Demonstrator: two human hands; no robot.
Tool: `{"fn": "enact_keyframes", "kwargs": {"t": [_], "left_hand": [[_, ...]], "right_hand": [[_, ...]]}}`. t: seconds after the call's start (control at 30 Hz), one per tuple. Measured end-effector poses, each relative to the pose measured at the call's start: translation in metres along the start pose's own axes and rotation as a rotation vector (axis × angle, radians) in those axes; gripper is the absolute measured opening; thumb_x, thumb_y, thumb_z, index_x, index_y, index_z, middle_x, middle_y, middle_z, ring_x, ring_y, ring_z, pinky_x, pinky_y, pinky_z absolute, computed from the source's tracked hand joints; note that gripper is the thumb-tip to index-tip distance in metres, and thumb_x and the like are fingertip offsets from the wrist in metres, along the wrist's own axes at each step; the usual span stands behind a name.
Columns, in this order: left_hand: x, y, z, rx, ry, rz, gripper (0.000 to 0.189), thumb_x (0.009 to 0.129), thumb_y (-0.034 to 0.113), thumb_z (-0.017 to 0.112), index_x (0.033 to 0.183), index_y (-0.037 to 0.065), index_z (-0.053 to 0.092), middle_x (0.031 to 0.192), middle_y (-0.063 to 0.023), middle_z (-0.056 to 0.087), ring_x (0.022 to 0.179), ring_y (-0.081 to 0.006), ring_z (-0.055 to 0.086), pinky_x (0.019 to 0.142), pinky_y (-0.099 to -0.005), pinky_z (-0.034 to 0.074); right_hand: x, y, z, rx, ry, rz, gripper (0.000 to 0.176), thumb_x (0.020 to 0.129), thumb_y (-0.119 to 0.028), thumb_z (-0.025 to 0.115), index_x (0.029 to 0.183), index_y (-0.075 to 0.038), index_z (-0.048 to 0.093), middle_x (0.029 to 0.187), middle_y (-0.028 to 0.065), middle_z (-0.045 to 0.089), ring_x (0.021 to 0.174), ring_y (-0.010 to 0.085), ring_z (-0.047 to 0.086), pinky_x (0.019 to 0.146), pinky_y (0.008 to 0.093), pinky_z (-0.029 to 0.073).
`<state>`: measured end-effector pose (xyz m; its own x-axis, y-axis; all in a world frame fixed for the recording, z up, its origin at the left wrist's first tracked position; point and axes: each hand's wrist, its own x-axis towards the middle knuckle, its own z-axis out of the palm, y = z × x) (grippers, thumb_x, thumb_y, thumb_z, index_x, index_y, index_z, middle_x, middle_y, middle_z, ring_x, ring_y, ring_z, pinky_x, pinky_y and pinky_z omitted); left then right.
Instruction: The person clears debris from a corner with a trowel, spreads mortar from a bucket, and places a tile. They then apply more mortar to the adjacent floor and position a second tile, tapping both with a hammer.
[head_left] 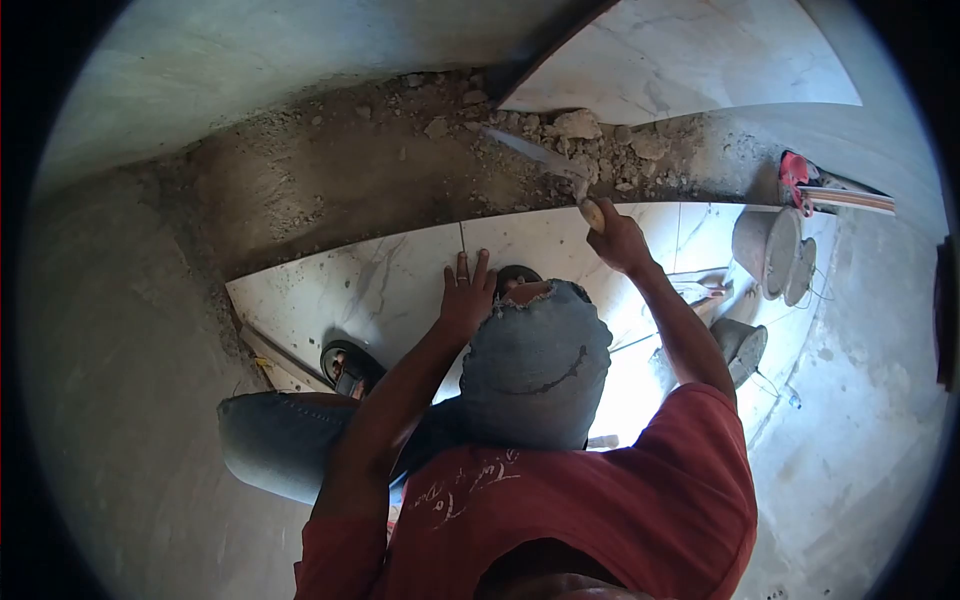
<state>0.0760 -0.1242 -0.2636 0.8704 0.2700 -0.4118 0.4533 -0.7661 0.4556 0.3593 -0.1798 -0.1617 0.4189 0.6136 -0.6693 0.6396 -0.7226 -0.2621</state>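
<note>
My right hand (617, 237) is closed around the wooden handle of a trowel (545, 158). Its long metal blade points away to the left, above the strip of bare soil (350, 180) and close to some rubble; whether it touches cannot be made out. My left hand (467, 295) lies flat with fingers spread on the white marbled floor tiles (400, 265), near a joint and close to their far edge. My knee, in torn jeans, is just beside it.
Broken rubble (620, 150) lies beyond the tiles. A large tile (690, 60) stands by the far wall. At the right are a grey bucket (768, 250), another bucket (738, 345), a second flat tool (700, 288) and a pinkish-red cloth or bag (795, 175).
</note>
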Motion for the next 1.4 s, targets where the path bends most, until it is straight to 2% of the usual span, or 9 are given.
{"fn": "enact_keyframes", "kwargs": {"t": [0.37, 0.47, 0.57, 0.7, 0.83, 0.9, 1.1, 1.2, 1.4], "left_hand": [[0.002, 0.000, -0.002, 0.038, 0.010, -0.011, 0.038, 0.087, 0.026, 0.042, 0.122, 0.009, 0.046, 0.144, -0.0147, 0.021, 0.126, -0.0456, 0.028, 0.098, -0.0611, 0.025], [0.003, -0.001, -0.001, 0.072, 0.012, 0.002, 0.038, 0.087, 0.026, 0.043, 0.121, 0.010, 0.047, 0.144, -0.0152, 0.021, 0.126, -0.0454, 0.029, 0.097, -0.0611, 0.026], [0.005, -0.007, 0.026, 0.071, 0.200, 0.017, 0.038, 0.086, 0.024, 0.045, 0.121, 0.009, 0.047, 0.144, -0.0160, 0.022, 0.126, -0.0456, 0.030, 0.097, -0.0609, 0.027], [0.004, -0.003, 0.013, 0.070, 0.116, 0.011, 0.038, 0.086, 0.024, 0.045, 0.121, 0.009, 0.047, 0.144, -0.0165, 0.020, 0.127, -0.0453, 0.028, 0.098, -0.0608, 0.026], [0.011, -0.004, 0.004, 0.045, -0.018, -0.008, 0.038, 0.087, 0.026, 0.043, 0.122, 0.009, 0.046, 0.144, -0.0162, 0.019, 0.127, -0.0460, 0.026, 0.098, -0.0608, 0.025], [0.001, -0.001, 0.001, -0.001, -0.091, -0.004, 0.038, 0.088, 0.026, 0.043, 0.122, 0.009, 0.046, 0.144, -0.0162, 0.018, 0.127, -0.0464, 0.026, 0.098, -0.0609, 0.025], [0.005, -0.001, -0.001, 0.036, 0.018, -0.012, 0.039, 0.088, 0.026, 0.043, 0.123, 0.008, 0.045, 0.145, -0.0157, 0.017, 0.128, -0.0465, 0.024, 0.099, -0.0613, 0.024], [0.000, -0.002, -0.005, -0.037, -0.128, -0.003, 0.039, 0.088, 0.026, 0.043, 0.122, 0.008, 0.045, 0.144, -0.0157, 0.018, 0.128, -0.0465, 0.024, 0.099, -0.0614, 0.024], [0.005, -0.002, 0.002, 0.037, 0.046, 0.006, 0.036, 0.087, 0.024, 0.044, 0.119, 0.008, 0.047, 0.143, -0.0157, 0.020, 0.127, -0.0456, 0.027, 0.097, -0.0616, 0.026]], "right_hand": [[0.011, 0.007, 0.007, 0.042, 0.021, 0.041, 0.042, 0.073, -0.012, 0.048, 0.114, -0.006, 0.041, 0.090, 0.0282, 0.059, 0.090, 0.0421, 0.057, 0.081, 0.0503, 0.042], [0.014, 0.033, 0.017, -0.123, -0.135, -0.018, 0.043, 0.073, -0.013, 0.047, 0.115, -0.006, 0.040, 0.084, 0.0293, 0.059, 0.085, 0.0445, 0.057, 0.077, 0.0510, 0.043], [0.019, 0.023, 0.012, -0.152, -0.201, -0.008, 0.043, 0.073, -0.013, 0.047, 0.115, -0.006, 0.039, 0.084, 0.0293, 0.059, 0.086, 0.0444, 0.057, 0.077, 0.0507, 0.043], [0.008, 0.008, 0.008, 0.010, -0.025, 0.103, 0.040, 0.073, -0.012, 0.046, 0.113, -0.006, 0.041, 0.091, 0.0274, 0.060, 0.092, 0.0406, 0.057, 0.080, 0.0483, 0.044], [0.023, 0.030, 0.012, -0.162, -0.122, -0.038, 0.038, 0.072, -0.012, 0.053, 0.107, -0.009, 0.041, 0.076, 0.0249, 0.059, 0.076, 0.0433, 0.058, 0.065, 0.0498, 0.045], [0.008, 0.000, 0.003, -0.088, -0.130, 0.071, 0.040, 0.073, -0.012, 0.047, 0.113, -0.007, 0.041, 0.087, 0.0259, 0.060, 0.086, 0.0411, 0.059, 0.076, 0.0485, 0.045], [0.016, 0.028, 0.017, -0.178, -0.189, -0.005, 0.039, 0.073, -0.014, 0.047, 0.112, -0.008, 0.042, 0.083, 0.0276, 0.060, 0.084, 0.0434, 0.058, 0.074, 0.0505, 0.044], [0.010, 0.008, 0.003, -0.116, -0.146, 0.061, 0.039, 0.074, -0.013, 0.046, 0.112, -0.009, 0.042, 0.088, 0.0274, 0.060, 0.087, 0.0429, 0.058, 0.075, 0.0497, 0.045], [0.010, 0.027, 0.008, -0.170, -0.175, 0.034, 0.040, 0.073, -0.013, 0.046, 0.113, -0.010, 0.041, 0.088, 0.0268, 0.060, 0.087, 0.0434, 0.058, 0.077, 0.0496, 0.044]]}}
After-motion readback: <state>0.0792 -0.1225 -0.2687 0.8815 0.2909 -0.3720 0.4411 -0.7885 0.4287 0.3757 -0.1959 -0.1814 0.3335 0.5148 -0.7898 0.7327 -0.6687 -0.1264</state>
